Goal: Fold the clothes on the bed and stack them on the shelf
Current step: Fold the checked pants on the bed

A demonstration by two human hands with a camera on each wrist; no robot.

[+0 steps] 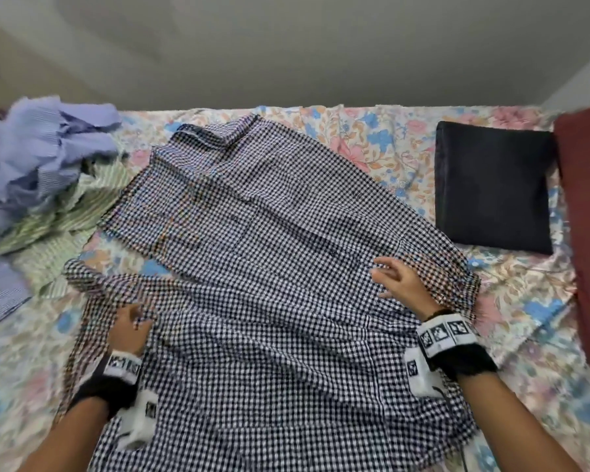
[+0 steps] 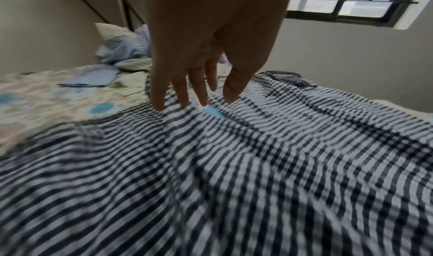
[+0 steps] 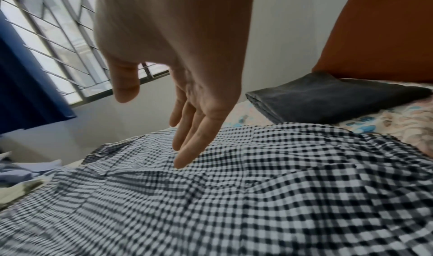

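Checked shirt [image 1: 252,267]: spread open across the bed [image 1: 406,155] on its floral sheet, collar end toward the far wall, hem end nearest the person; one sleeve trails off toward the left edge.
Left hand [image 1: 130,330]: lies on the shirt's left side, near where the sleeve joins the body.
Left fingers [image 2: 180,91]: straight and slightly spread, tips touching the checked cloth; they clasp nothing, and the cloth bunches in small ridges just under the tips.
Right hand [image 1: 401,281]: over the shirt's right side, near the shoulder seam.
Right fingers [image 3: 189,149]: extended and relaxed, released, thumb held apart; the tips are at or just above the cloth, and contact cannot be told from the wrist view.
Shirt relative to fingers: the cloth lies flat beneath both palms, with the middle of the shirt between the two hands.
Unfolded clothes [image 1: 38,158]: a loose heap of pale blue and green-striped garments at the left of the bed, its edge touching the shirt's left side.
Dark folded garment [image 1: 494,185]: a neat square on the sheet to the right, apart from the shirt.
Red pillow [image 1: 586,206]: at the right edge, just beside the dark folded garment.
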